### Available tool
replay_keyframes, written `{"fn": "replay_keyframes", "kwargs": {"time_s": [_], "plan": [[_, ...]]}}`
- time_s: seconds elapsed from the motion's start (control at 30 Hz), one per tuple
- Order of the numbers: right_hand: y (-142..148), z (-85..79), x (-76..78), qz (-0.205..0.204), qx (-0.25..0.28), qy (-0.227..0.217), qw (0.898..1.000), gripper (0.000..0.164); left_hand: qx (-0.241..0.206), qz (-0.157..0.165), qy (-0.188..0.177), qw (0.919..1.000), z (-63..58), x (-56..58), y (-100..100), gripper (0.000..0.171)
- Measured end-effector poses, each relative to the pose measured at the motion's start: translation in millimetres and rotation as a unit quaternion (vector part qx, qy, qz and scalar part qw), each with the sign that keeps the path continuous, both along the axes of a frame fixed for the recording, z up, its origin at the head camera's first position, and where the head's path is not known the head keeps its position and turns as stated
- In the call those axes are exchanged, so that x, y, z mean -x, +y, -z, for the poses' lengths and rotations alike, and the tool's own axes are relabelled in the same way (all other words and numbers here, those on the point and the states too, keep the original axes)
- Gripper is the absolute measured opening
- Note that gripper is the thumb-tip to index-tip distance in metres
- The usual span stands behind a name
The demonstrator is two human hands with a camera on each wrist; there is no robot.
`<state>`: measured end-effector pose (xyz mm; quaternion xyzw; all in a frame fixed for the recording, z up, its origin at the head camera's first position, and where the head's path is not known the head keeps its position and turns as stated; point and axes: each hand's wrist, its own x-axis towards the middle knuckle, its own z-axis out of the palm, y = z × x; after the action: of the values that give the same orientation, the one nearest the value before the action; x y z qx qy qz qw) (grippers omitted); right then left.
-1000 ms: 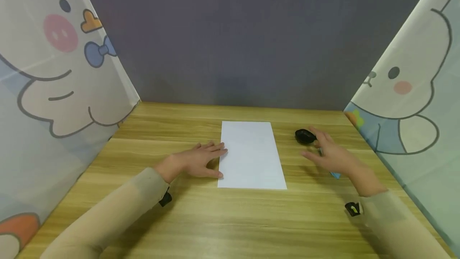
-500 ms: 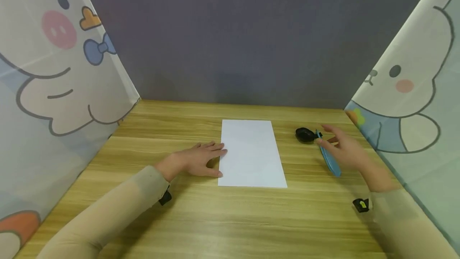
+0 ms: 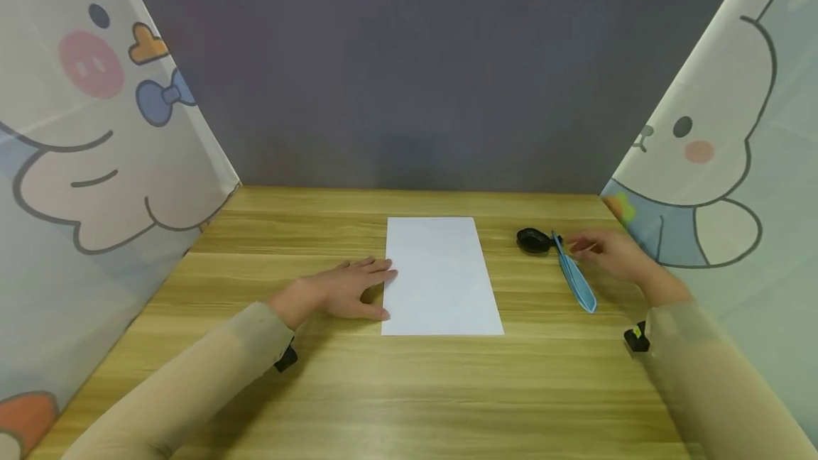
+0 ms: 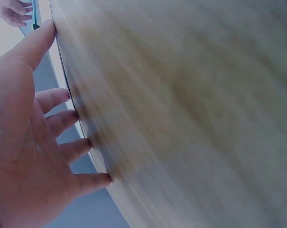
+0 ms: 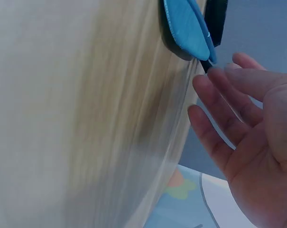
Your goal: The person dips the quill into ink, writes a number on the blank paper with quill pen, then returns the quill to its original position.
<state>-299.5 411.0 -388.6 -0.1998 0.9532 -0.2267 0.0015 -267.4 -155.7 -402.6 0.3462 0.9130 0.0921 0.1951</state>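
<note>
A white sheet of paper (image 3: 442, 275) lies on the wooden table. My left hand (image 3: 350, 291) rests at its left edge with fingers spread, fingertips just over the border; the left wrist view shows that hand (image 4: 36, 137) with straight fingers meeting the surface. To the right lie a black, rounded object (image 3: 533, 240) with a short stub and a narrow blue leaf-shaped object (image 3: 577, 284), whose top end crosses the stub. My right hand (image 3: 610, 255) is just right of them, fingers loosely bent. In the right wrist view its fingertips are close to the blue object (image 5: 188, 28); contact is unclear.
The wooden tabletop (image 3: 409, 396) ends at a dark grey panel (image 3: 409, 69) at the back. Printed cloth walls stand at the left (image 3: 57, 183) and right (image 3: 722, 183), the right one near my right forearm. Black wrist devices (image 3: 637, 338) hang under both wrists.
My right hand has moved from above the blue and black objects to their right, uncovering the blue one. The left hand stays at the paper. The head view has shifted slightly.
</note>
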Motion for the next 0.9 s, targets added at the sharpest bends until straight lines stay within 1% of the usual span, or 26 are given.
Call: {"fn": "replay_keyframes", "kwargs": {"time_s": [0.13,0.2,0.37,0.57,0.7,0.9], "plan": [[-1,2.2,6.3,-0.012,-0.016,-0.025,0.999,0.032,0.001,0.001,0.002,1.0000,-0.1,-0.4,1,0.094],[-2,3.6,8.6,-0.012,-0.026,-0.026,0.999,0.032,0.002,0.000,0.002,1.0000,-1.1,-1.1,2,0.093],[-4,7.5,12.7,-0.026,-0.041,-0.021,0.999,0.032,0.003,-0.002,0.002,1.0000,-3.1,-2.2,2,0.093],[-8,8.9,15.6,-0.041,-0.055,-0.013,0.998,0.038,0.000,-0.001,0.001,1.0000,-3.1,-1.9,2,0.093],[-11,10.0,15.7,-0.040,-0.062,-0.009,0.997,0.039,-0.001,0.001,0.000,1.0000,-2.3,-1.0,1,0.093],[-14,10.5,14.7,-0.040,-0.065,0.003,0.997,0.035,-0.003,0.001,0.000,1.0000,-1.1,-0.8,0,0.093]]}}
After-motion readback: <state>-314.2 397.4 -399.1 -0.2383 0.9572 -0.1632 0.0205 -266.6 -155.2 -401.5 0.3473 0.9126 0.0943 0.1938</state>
